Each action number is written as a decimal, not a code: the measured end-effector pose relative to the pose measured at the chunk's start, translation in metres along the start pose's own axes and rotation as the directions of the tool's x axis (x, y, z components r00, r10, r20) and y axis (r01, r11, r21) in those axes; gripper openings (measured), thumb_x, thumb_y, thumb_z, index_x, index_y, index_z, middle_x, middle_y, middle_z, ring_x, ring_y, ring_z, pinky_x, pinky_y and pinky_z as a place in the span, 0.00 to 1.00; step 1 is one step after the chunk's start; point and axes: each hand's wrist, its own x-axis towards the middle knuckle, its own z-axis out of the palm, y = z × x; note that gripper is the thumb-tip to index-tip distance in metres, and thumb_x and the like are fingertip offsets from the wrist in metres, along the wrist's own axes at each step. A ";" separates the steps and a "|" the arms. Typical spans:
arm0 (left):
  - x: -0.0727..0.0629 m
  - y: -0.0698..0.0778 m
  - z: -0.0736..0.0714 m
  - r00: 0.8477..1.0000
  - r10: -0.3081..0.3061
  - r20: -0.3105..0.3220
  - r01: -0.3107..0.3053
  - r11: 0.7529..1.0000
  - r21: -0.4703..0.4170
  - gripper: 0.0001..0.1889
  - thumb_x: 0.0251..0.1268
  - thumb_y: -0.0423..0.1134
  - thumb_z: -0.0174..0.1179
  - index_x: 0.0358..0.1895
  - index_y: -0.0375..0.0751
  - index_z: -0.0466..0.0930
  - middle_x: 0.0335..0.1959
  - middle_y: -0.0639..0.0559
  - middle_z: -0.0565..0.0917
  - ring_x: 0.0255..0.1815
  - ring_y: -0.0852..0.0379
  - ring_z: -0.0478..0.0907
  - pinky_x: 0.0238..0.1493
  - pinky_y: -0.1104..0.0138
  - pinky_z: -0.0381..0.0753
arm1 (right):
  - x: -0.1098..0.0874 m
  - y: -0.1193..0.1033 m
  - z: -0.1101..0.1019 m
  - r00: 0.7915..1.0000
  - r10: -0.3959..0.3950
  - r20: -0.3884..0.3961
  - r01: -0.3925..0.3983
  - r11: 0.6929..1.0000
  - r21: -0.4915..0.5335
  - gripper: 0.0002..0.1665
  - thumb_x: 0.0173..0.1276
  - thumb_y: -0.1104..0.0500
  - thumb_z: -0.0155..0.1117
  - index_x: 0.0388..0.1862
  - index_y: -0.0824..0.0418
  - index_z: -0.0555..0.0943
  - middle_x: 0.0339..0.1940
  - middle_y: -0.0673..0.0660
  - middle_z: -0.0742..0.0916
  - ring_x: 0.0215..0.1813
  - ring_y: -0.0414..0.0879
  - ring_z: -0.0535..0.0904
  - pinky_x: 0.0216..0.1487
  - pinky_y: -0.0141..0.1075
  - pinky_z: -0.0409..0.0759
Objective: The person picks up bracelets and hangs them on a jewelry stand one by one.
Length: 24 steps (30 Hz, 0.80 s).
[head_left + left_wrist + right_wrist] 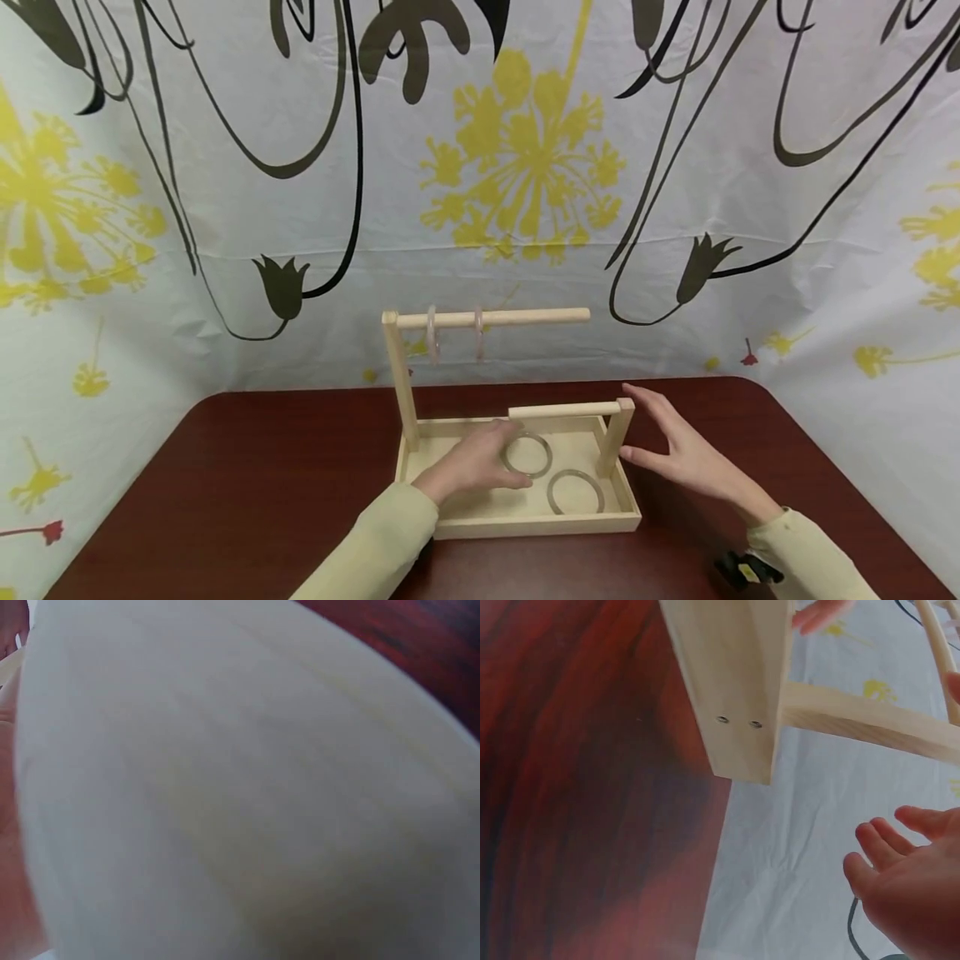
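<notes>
My left hand (476, 458) reaches over the wooden tray (540, 527), thumb and fingers spread at the left side of a pale bangle (551, 456) lying flat there. Whether it touches the bangle is hard to tell. A second bangle (576, 472) lies nearer the tray's front right. Two pinkish bangles, one (432, 335) left of the other (479, 335), hang on the tall upper rod (540, 317). Beside the short right post (615, 440), my right hand (678, 454) holds nothing, fingers spread; the right wrist view also shows this hand (922, 877). A sleeve (225, 780) fills most of the left wrist view.
The stand has a tall left post (401, 383) and a lower rod (562, 410) pointing left from the short post. It rests on a dark red-brown table (300, 467). A patterned cloth (480, 208) hangs behind the table.
</notes>
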 end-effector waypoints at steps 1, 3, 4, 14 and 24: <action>0.001 0.001 0.001 1.000 -0.002 0.007 0.002 1.000 0.009 0.40 0.48 0.46 0.75 0.64 0.30 0.70 0.60 0.41 0.76 0.63 0.47 0.71 0.63 0.61 0.67 | -0.002 0.000 0.001 1.000 0.008 0.014 -0.008 1.000 0.009 0.48 0.62 0.53 0.71 0.76 0.60 0.57 0.69 0.62 0.65 0.68 0.60 0.60 0.57 0.61 0.62; 0.003 0.003 0.002 0.999 -0.019 0.025 0.019 1.000 0.021 0.41 0.49 0.48 0.74 0.66 0.32 0.69 0.62 0.42 0.75 0.64 0.47 0.69 0.64 0.60 0.66 | -0.005 0.000 0.002 0.999 0.022 0.037 -0.023 1.000 0.021 0.48 0.63 0.53 0.71 0.76 0.58 0.57 0.70 0.61 0.65 0.69 0.59 0.59 0.59 0.57 0.62; 0.004 0.004 0.002 0.999 -0.031 0.033 0.030 0.999 0.025 0.42 0.49 0.49 0.74 0.67 0.33 0.68 0.63 0.42 0.74 0.65 0.47 0.68 0.64 0.60 0.65 | -0.006 0.001 0.003 0.999 0.024 0.047 -0.025 0.999 0.028 0.48 0.63 0.52 0.71 0.76 0.57 0.57 0.70 0.60 0.65 0.69 0.58 0.59 0.61 0.53 0.63; 0.010 0.012 0.007 0.996 -0.071 0.051 0.068 0.997 0.044 0.42 0.52 0.52 0.72 0.68 0.37 0.67 0.67 0.44 0.71 0.66 0.48 0.67 0.64 0.60 0.66 | -0.014 0.002 0.012 0.973 0.079 0.217 -0.108 0.986 0.126 0.51 0.65 0.52 0.69 0.77 0.64 0.50 0.73 0.69 0.59 0.71 0.67 0.56 0.58 0.61 0.65; 0.015 0.024 0.012 0.988 -0.127 0.086 0.119 0.989 0.088 0.40 0.56 0.56 0.67 0.68 0.39 0.67 0.68 0.46 0.69 0.68 0.44 0.64 0.63 0.53 0.67 | -0.020 0.006 0.017 0.958 0.044 0.283 -0.109 0.969 0.220 0.52 0.67 0.56 0.67 0.78 0.64 0.45 0.71 0.69 0.64 0.66 0.65 0.65 0.56 0.39 0.73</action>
